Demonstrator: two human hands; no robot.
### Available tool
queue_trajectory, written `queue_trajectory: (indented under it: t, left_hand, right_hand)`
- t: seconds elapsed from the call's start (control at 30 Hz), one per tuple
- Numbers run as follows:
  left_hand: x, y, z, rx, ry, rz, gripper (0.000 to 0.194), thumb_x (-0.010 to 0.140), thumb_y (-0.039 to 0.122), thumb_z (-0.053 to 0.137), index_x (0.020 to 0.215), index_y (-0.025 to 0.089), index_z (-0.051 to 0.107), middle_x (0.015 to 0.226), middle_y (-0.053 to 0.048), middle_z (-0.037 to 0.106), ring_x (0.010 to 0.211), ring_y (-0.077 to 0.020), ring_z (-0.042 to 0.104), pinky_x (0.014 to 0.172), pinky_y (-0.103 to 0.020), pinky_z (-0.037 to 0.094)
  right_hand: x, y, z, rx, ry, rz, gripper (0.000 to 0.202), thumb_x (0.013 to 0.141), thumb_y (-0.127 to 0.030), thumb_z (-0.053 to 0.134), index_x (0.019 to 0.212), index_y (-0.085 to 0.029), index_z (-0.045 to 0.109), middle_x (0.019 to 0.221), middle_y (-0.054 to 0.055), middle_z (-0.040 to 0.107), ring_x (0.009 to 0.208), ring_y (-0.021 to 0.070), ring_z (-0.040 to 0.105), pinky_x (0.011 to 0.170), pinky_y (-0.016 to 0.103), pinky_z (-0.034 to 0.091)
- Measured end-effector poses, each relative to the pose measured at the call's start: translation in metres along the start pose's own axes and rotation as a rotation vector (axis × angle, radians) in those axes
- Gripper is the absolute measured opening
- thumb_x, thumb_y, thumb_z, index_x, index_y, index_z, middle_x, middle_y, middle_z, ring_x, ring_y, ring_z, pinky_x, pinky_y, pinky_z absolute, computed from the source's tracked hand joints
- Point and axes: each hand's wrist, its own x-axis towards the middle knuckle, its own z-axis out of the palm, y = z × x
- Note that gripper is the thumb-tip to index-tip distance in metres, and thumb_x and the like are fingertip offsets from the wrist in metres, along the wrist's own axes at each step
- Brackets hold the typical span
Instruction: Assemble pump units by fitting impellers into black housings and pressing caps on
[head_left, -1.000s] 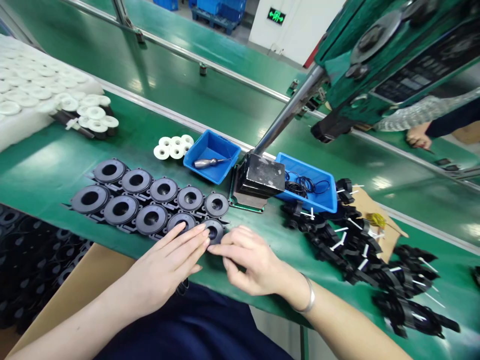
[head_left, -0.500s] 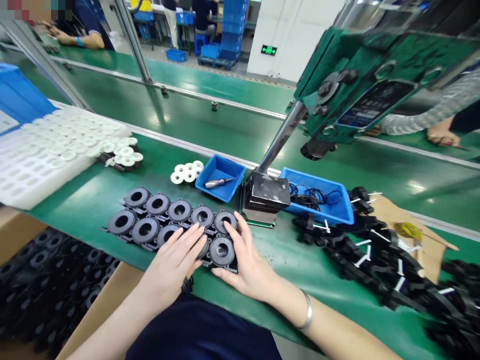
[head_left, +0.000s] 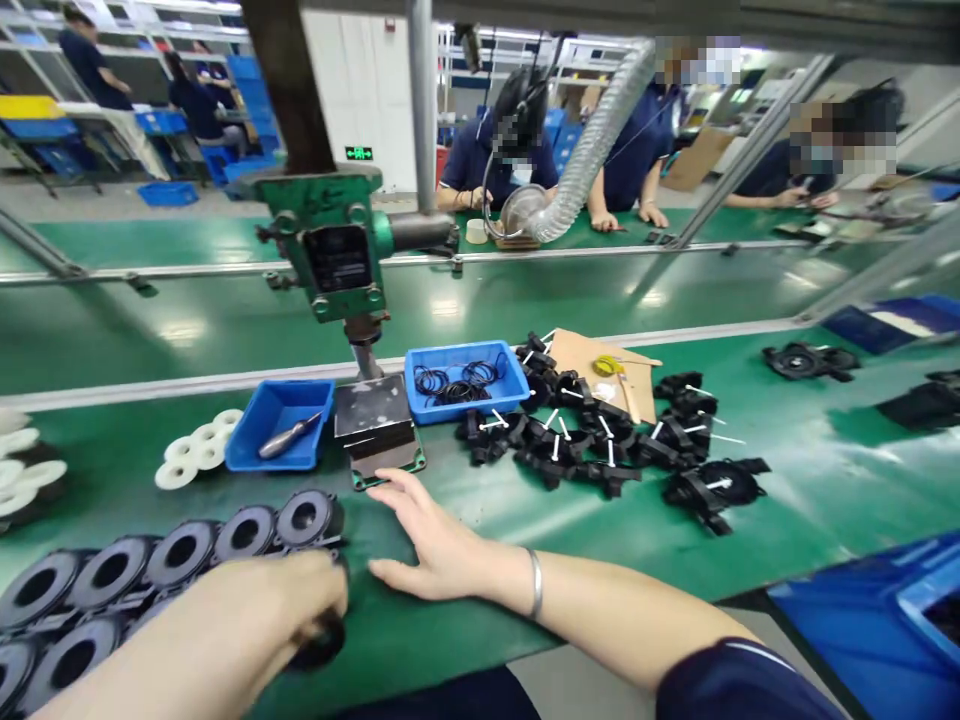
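Two rows of black round housings (head_left: 184,556) with wide central holes lie on the green bench at lower left. My left hand (head_left: 289,598) is over the right end of the near row. Its fingers curl down around a black round housing (head_left: 325,645), mostly hidden beneath the hand. To the right, my right hand (head_left: 429,540) is open, thumb and fingers spread, with nothing between them. Its fingertips are close to the green-edged base of the press (head_left: 373,408). A bracelet (head_left: 535,583) circles the right wrist.
Beyond the housings are white rings (head_left: 196,455) and a blue bin (head_left: 281,425) holding a screwdriver (head_left: 289,436). Another blue bin (head_left: 466,380) contains black rings. Black assemblies with white sticks (head_left: 555,445) spread rightward. A blue crate (head_left: 877,610) stands at lower right. Co-workers sit opposite.
The view has swung right. My right hand has come off the housings and moved right, opening. My left hand has gone from lying flat on the housings to curling around one at the end.
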Motion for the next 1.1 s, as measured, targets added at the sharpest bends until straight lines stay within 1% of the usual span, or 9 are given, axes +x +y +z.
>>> queue_trajectory:
  t: [0.1, 0.23, 0.3, 0.4, 0.53, 0.7, 0.87, 0.97, 1.1]
  left_hand:
    - [0.076, 0.016, -0.023, -0.027, -0.162, 0.068, 0.030, 0.072, 0.007, 0.049, 0.084, 0.026, 0.070, 0.086, 0.002, 0.074, 0.079, -0.0167, 0.069, 0.070, -0.023, 0.047]
    - [0.183, 0.030, -0.033, -0.112, 0.075, -0.055, 0.018, 0.082, 0.012, 0.056, 0.086, 0.020, 0.072, 0.088, -0.003, 0.076, 0.086, -0.0209, 0.070, 0.081, -0.030, 0.052]
    - [0.229, 0.033, -0.024, -0.255, 0.060, -0.173, 0.014, 0.086, 0.013, 0.057, 0.087, 0.017, 0.070, 0.076, -0.003, 0.075, 0.075, -0.0184, 0.072, 0.075, -0.028, 0.055]
    - [0.280, 0.033, -0.006, -0.301, 0.018, -0.247, 0.012, 0.092, 0.013, 0.058, 0.098, 0.013, 0.068, 0.075, -0.003, 0.075, 0.067, -0.0146, 0.072, 0.065, -0.024, 0.057]
    - [0.312, 0.027, 0.010, -0.199, -0.002, -0.316, 0.026, 0.096, 0.028, 0.063, 0.117, 0.013, 0.062, 0.099, -0.006, 0.071, 0.080, -0.0156, 0.070, 0.071, -0.032, 0.061]
    - [0.319, 0.024, 0.009, 0.059, 0.064, -0.306, 0.032, 0.095, 0.034, 0.063, 0.122, 0.016, 0.061, 0.123, -0.010, 0.064, 0.107, -0.0236, 0.065, 0.091, -0.045, 0.057]
    - [0.296, 0.038, -0.002, 0.202, 0.103, -0.226, 0.026, 0.096, 0.030, 0.061, 0.116, 0.014, 0.064, 0.119, -0.011, 0.066, 0.109, -0.0248, 0.065, 0.095, -0.047, 0.054]
    - [0.246, 0.047, -0.015, 0.220, 0.134, -0.171, 0.023, 0.098, 0.022, 0.054, 0.115, 0.014, 0.067, 0.118, -0.014, 0.068, 0.113, -0.0266, 0.065, 0.100, -0.042, 0.051]
    - [0.132, 0.028, -0.038, 0.205, 0.271, -0.109, 0.034, 0.102, 0.030, 0.044, 0.129, 0.018, 0.061, 0.133, -0.009, 0.065, 0.125, -0.0233, 0.059, 0.110, -0.037, 0.045]
  right_hand:
    - [-0.001, 0.005, 0.002, 0.047, 0.014, 0.010, 0.069, 0.088, -0.038, 0.064, 0.146, -0.013, 0.037, 0.147, 0.019, 0.042, 0.146, 0.0262, 0.036, 0.119, 0.043, 0.039]
    - [-0.001, 0.008, 0.002, 0.062, 0.005, 0.061, 0.065, 0.087, -0.040, 0.064, 0.142, -0.012, 0.045, 0.146, 0.019, 0.043, 0.141, 0.0272, 0.044, 0.118, 0.042, 0.040]
    - [-0.003, 0.009, 0.001, 0.071, -0.004, 0.069, 0.063, 0.087, -0.039, 0.064, 0.141, -0.012, 0.048, 0.147, 0.019, 0.042, 0.139, 0.0270, 0.046, 0.118, 0.040, 0.041]
    - [-0.006, 0.011, 0.001, 0.075, -0.009, 0.073, 0.059, 0.086, -0.037, 0.064, 0.139, -0.012, 0.051, 0.145, 0.018, 0.046, 0.135, 0.0270, 0.051, 0.115, 0.039, 0.044]
    - [-0.006, 0.014, 0.002, 0.088, -0.003, 0.055, 0.056, 0.084, -0.033, 0.064, 0.136, -0.012, 0.053, 0.141, 0.017, 0.049, 0.133, 0.0260, 0.052, 0.114, 0.038, 0.045]
    - [-0.006, 0.016, 0.005, 0.099, 0.001, 0.048, 0.051, 0.083, -0.029, 0.064, 0.132, -0.015, 0.055, 0.138, 0.014, 0.053, 0.129, 0.0249, 0.054, 0.113, 0.040, 0.046]
    - [-0.005, 0.017, 0.005, 0.107, 0.018, 0.042, 0.046, 0.083, -0.025, 0.064, 0.128, -0.016, 0.056, 0.134, 0.013, 0.055, 0.126, 0.0235, 0.056, 0.111, 0.040, 0.048]
    - [-0.004, 0.018, 0.004, 0.106, 0.043, 0.019, 0.044, 0.084, -0.023, 0.063, 0.127, -0.016, 0.056, 0.131, 0.014, 0.056, 0.124, 0.0224, 0.056, 0.109, 0.039, 0.049]
    - [-0.001, 0.019, 0.004, 0.141, 0.037, 0.003, 0.041, 0.087, -0.019, 0.059, 0.128, -0.017, 0.052, 0.132, 0.015, 0.054, 0.127, 0.0230, 0.052, 0.111, 0.044, 0.047]
